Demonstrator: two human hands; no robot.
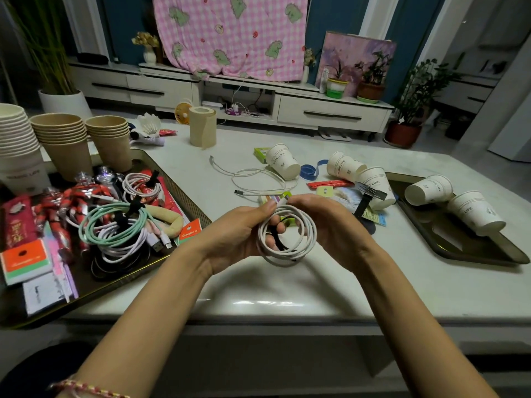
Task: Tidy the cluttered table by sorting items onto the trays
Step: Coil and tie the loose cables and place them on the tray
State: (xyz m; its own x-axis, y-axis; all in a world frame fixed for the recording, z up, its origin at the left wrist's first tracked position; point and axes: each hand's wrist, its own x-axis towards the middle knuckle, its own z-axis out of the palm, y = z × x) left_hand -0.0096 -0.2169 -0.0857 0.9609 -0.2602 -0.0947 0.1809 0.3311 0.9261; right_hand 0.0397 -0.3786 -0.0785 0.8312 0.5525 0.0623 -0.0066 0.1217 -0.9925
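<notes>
A coiled white cable (298, 248) with a black strap is held above the table's front middle by both hands. My left hand (232, 237) grips the coil's left side, thumb on top. My right hand (330, 225) holds the right side, pinching the plug end near the top. The left tray (184, 196) carries bundled cables (115, 225), red toy figures, packets and stacked paper cups (63, 139). The right tray (459, 245) holds two tipped white cups (428, 189). A loose white cable (258, 182) lies on the table behind my hands.
Three more white cups (283, 160) lie on their sides mid-table, among a blue tape (309, 170), a red packet (327, 183), cards and a black clip. A paper roll (202, 126) and shuttlecock stand at the back. A TV cabinet and plants lie beyond.
</notes>
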